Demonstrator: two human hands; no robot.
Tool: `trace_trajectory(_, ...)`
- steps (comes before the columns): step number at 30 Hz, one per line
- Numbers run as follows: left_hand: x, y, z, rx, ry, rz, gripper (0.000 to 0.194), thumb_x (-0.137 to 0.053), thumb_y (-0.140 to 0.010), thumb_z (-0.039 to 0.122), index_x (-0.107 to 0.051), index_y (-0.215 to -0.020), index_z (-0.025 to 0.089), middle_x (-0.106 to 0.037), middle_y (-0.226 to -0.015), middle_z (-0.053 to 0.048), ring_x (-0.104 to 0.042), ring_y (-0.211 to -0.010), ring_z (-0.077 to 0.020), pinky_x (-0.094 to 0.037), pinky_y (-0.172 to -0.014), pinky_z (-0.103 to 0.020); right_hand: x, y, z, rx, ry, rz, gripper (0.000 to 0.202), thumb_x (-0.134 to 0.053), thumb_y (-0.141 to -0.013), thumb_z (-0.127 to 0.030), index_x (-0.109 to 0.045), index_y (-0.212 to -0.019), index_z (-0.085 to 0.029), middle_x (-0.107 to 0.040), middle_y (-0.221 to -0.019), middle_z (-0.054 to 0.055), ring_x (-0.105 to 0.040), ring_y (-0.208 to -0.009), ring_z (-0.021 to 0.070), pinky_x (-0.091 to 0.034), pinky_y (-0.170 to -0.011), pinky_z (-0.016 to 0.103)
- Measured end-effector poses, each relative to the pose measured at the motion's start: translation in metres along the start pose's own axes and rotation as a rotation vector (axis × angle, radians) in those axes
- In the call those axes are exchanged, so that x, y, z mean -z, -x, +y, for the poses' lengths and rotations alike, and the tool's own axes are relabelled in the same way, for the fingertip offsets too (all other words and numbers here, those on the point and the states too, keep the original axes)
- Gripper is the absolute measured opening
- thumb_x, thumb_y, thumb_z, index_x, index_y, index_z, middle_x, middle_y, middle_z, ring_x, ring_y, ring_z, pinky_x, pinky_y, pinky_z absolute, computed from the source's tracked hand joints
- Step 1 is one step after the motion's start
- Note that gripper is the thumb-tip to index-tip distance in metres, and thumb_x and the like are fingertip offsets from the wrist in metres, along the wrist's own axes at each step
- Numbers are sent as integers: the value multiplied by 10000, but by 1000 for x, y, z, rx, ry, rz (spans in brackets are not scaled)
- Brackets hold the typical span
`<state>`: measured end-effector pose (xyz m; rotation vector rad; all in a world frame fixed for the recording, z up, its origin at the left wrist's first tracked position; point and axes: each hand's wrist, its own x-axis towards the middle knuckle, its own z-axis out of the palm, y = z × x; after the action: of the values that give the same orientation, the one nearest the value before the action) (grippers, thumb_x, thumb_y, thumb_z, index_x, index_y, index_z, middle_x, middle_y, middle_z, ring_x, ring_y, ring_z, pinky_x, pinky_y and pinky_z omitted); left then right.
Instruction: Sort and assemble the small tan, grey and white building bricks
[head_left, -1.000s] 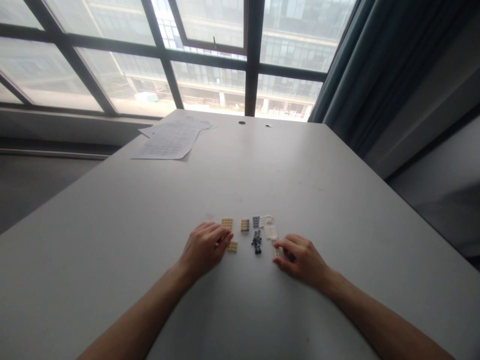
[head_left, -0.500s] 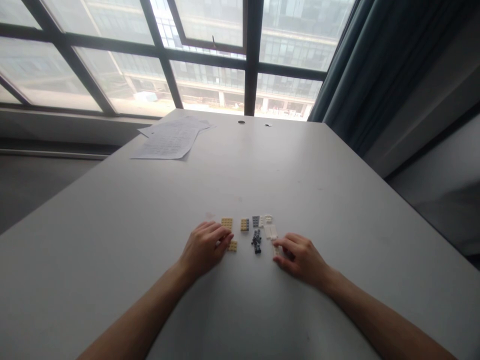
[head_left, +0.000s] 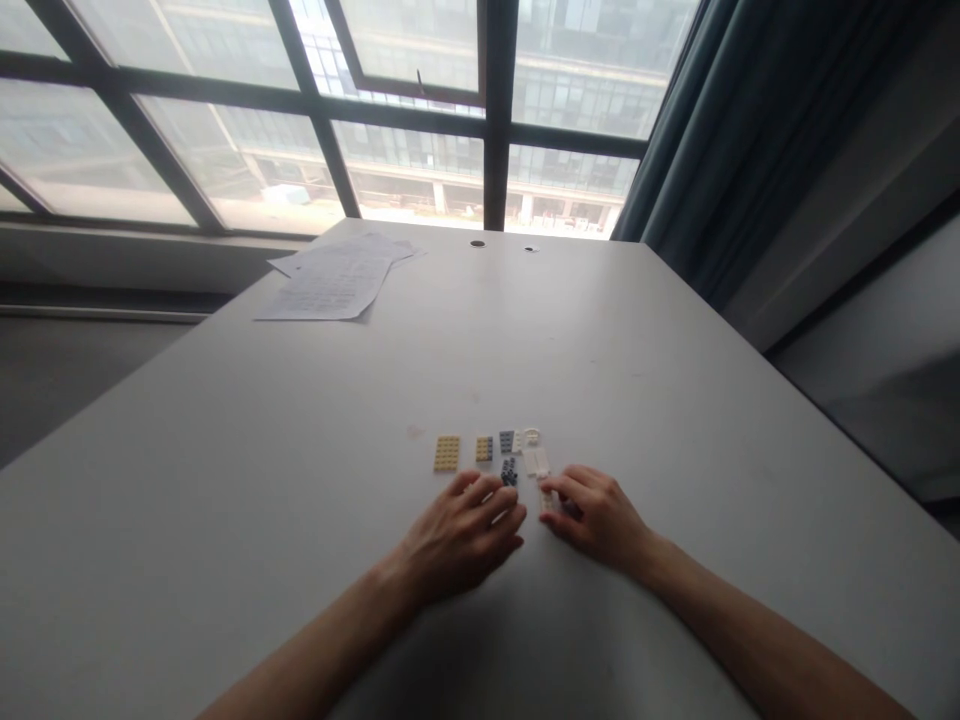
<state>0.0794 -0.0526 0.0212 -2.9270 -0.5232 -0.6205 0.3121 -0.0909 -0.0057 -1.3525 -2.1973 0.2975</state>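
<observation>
Small building bricks lie in a cluster on the white table. A tan studded plate [head_left: 447, 454] is at the cluster's left, with a tan and grey piece [head_left: 484, 449] beside it. Farther right are a dark grey piece [head_left: 506, 441] and flat white pieces [head_left: 536, 461]. My left hand [head_left: 469, 530] is over the near end of the small dark pieces [head_left: 509, 471], its fingers slightly apart and curled, and hides part of them. My right hand [head_left: 596, 512] rests at the right, thumb and forefinger apart around a small white piece [head_left: 546, 498].
Printed paper sheets [head_left: 330, 280] lie at the far left of the white table [head_left: 315, 420]. Two round holes are near its far edge. Behind stand a large window [head_left: 420, 170] and, at the right, a dark blue curtain [head_left: 690, 160].
My left hand has moved right, from the tan plates to the dark pieces, and the large tan plate is uncovered. My right hand has barely moved. The view has shifted slightly.
</observation>
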Motion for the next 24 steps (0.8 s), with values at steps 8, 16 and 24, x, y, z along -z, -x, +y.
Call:
trace_trajectory(8,-11,-15,18,33,104,-147,468,-587,-844,496,-533,-1151,148,-606,-1152,-83,-511,-938,-236,-382,-814,-387,-1,0,-2,59,32,2,213,-560,-896,-371,-625,-971,-183,-641,-843,61,-587,-779,195,-449,-723,306)
trace_trajectory(16,-12,-15,18,84,159,-133,360,-581,-859,462,-564,-1087,184,-624,-1083,-74,-527,-937,-218,-376,-810,-373,0,-1,-4,35,11,-18,208,-580,-887,-372,-629,-982,-193,-639,-854,55,-582,-787,188,-451,-738,307)
trace_trajectory(24,3,2,-28,236,163,24,238,-529,-908,346,-608,-1102,233,-650,-1082,-63,-541,-1000,-221,-394,-897,-389,0,0,-3,7,-1,-22,279,-596,-870,-386,-621,-1070,-194,-636,-894,70,-580,-798,195,-464,-731,313)
